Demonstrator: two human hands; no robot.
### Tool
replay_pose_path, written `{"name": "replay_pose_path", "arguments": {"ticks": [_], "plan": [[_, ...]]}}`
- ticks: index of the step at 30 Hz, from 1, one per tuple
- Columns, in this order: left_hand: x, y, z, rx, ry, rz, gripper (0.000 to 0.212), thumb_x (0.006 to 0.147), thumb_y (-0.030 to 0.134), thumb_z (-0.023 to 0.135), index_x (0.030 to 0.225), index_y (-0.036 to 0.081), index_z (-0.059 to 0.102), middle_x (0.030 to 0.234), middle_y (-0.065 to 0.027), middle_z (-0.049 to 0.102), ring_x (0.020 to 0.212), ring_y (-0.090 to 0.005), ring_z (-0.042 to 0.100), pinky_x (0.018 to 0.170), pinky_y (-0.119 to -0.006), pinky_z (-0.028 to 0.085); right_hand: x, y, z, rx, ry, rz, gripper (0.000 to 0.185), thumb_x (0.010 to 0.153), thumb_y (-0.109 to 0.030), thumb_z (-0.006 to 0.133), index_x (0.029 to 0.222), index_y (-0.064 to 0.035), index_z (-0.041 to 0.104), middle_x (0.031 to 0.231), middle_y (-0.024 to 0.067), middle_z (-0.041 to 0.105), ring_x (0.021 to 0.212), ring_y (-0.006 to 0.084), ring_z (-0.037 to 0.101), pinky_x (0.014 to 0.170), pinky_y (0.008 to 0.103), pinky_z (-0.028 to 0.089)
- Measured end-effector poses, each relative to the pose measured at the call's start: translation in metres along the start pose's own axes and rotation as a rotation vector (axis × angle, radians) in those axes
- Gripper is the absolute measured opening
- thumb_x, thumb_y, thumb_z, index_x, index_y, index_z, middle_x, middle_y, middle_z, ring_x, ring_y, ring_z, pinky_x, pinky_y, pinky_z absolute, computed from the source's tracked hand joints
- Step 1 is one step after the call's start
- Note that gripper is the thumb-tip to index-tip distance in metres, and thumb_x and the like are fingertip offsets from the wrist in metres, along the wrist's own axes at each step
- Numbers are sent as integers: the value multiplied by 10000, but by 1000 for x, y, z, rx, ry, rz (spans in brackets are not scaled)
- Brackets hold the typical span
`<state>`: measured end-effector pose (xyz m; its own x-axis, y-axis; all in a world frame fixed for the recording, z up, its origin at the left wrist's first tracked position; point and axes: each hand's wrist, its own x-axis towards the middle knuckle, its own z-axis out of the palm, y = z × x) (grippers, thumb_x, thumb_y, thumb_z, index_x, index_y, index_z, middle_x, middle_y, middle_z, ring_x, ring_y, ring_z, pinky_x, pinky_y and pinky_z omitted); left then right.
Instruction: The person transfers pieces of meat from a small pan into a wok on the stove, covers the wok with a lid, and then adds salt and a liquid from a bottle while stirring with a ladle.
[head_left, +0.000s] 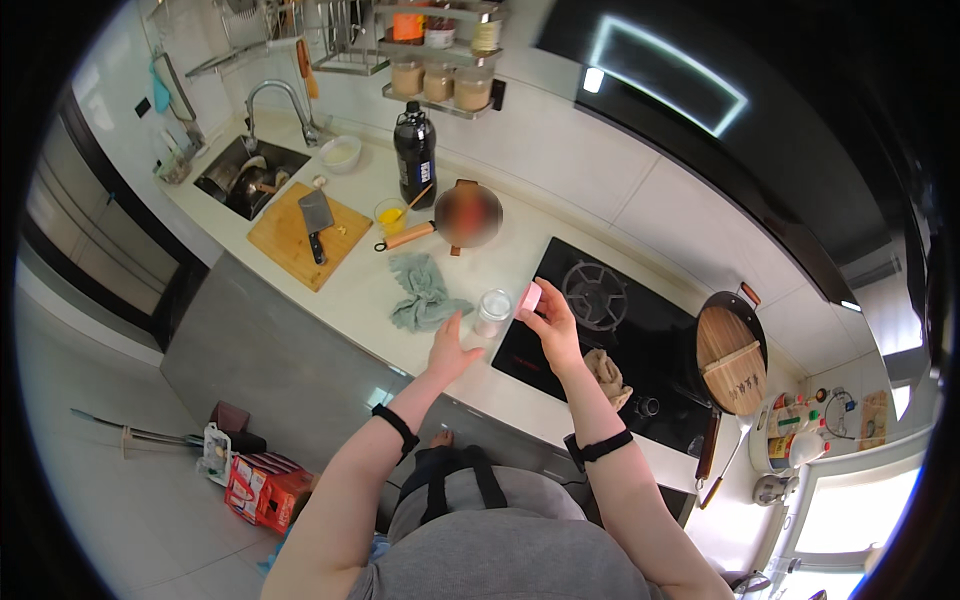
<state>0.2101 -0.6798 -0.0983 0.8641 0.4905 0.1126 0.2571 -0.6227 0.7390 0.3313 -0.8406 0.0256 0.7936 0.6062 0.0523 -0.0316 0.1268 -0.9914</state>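
My right hand (552, 318) grips a pink lid (529, 299) by its side, just right of a clear jar (493, 313). The jar stands uncovered on the white counter (360, 300), with pale contents inside. Close to its left is my left hand (452, 349), fingers spread and holding nothing; I cannot tell whether a fingertip touches the glass. A crumpled grey-green cloth (424, 292) lies beyond that hand. To the right, a black gas hob (525, 337) begins beneath my right hand, and a beige cloth (607, 377) rests on it near the forearm.
A cleaver (316, 214) lies on a wooden cutting board (281, 232) near the sink (217, 169). Behind the cloth stand a pan (469, 217), a glass of yellow liquid (390, 217) and a large Pepsi bottle (415, 157). A wok (759, 322) with a wooden lid (727, 345) occupies the hob's right end.
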Motion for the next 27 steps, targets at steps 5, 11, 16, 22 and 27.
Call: {"name": "replay_pose_path", "arguments": {"ticks": [5,11,16,22,27], "plan": [[38,17,0,-261,-45,106,979,654,200,804,1430,33,232,1335,-223,417,1228,-382,412,1010,-416,377,23,19,24,-378,31,-100,611,771,-104,717,1316,-49,447,1216,120,541,1104,212,548,893,353,480],[61,-1,10,-312,-108,168,771,673,173,779,1324,59,382,1225,-149,519,1110,-338,521,912,-405,448,37,18,41,-663,67,-145,556,714,-121,739,1220,-26,529,1178,149,562,1045,280,585,908,355,483],[63,1,0,-280,-126,166,663,668,190,775,1232,80,445,1179,-126,533,1072,-330,537,851,-417,475,40,11,45,-783,9,-146,542,717,-144,730,1213,-35,540,1184,152,552,1064,302,566,908,367,481],[67,-1,0,-261,-154,173,665,673,207,773,1238,81,444,1196,-112,529,1076,-319,537,856,-415,475,48,-8,56,-1214,-197,-210,565,694,-144,712,1232,-113,542,1177,126,543,1072,324,515,899,397,466],[68,-2,-2,-242,-188,177,670,672,218,773,1241,82,446,1202,-103,528,1085,-310,536,867,-413,473,64,-17,61,-1491,-426,-99,586,674,-104,720,1230,-160,544,1168,104,544,1053,305,517,894,372,484]]}}
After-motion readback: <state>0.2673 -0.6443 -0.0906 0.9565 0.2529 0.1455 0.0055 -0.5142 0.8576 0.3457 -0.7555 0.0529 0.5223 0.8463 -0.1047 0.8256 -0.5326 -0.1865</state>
